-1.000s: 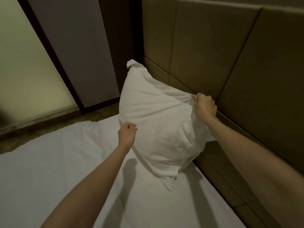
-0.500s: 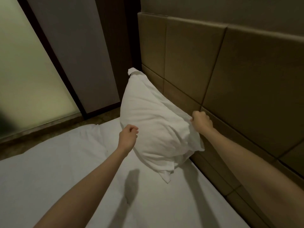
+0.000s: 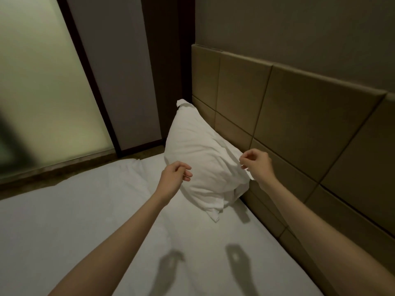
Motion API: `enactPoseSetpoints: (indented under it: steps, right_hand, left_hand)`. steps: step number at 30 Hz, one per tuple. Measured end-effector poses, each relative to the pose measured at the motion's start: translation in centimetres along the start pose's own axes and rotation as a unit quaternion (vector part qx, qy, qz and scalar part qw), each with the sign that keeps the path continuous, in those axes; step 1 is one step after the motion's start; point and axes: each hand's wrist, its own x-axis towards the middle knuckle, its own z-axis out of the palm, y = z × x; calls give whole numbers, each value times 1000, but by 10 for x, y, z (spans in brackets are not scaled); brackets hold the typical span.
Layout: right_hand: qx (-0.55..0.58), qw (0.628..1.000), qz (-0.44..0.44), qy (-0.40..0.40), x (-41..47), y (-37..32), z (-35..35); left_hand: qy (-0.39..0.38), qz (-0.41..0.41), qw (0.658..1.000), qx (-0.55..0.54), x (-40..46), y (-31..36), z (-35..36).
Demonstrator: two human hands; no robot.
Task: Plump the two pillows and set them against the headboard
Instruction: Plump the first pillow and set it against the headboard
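Observation:
One white pillow point(image 3: 199, 154) stands on its lower corner on the bed, leaning against the tan padded headboard point(image 3: 288, 116) at the bed's far end. My left hand point(image 3: 176, 177) hovers just left of the pillow's lower half, fingers loosely curled and apart, holding nothing. My right hand point(image 3: 256, 163) hangs at the pillow's right edge beside the headboard, fingers apart and off the cloth. A second pillow is not in view.
The white sheet point(image 3: 85, 221) covers the mattress below my arms. Beyond the bed's far edge is a strip of floor, a frosted glass panel point(image 3: 38, 99) and a dark door frame point(image 3: 166, 67). The headboard runs along the right side.
Both hands gripped the pillow and lowered it toward the headboard; now they have let go and drawn back slightly, and the pillow rests on the bed against the headboard.

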Motion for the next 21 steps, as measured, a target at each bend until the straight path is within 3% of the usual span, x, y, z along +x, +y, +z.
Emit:
enactPoseSetpoints:
  steps: [10,21]
  right_hand:
    - [133,989,-11,-65,-173,-34,3]
    - [125,982,79,-120,-289,9,6]
  left_hand:
    - [28,18,998,-61,-154,-17,-48]
    - [72,-39,991,-110,-274,-71,-45]
